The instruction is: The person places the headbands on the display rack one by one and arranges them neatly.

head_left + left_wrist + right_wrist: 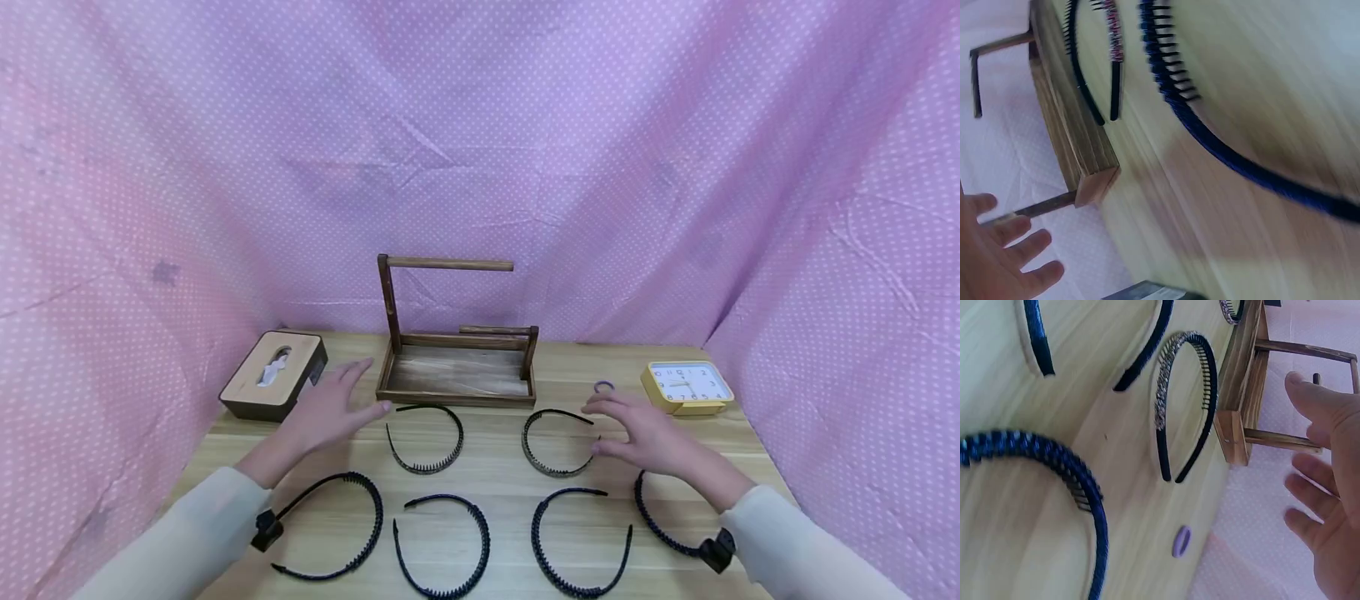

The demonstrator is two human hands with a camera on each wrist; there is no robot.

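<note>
1. Headbands, six counted, lie on one bench — two far, in the middle, and four nearer.
2. Left hand holds nothing, fingers spread apart, between one tissue box at far left and the left one of the two far headbands.
3. Right hand, also bare, fingers apart, is near the right one of that far pair; one purple ring lies farther off.
4. One wooden rack with two bars stands far middle — one yellow clock far right.
</note>
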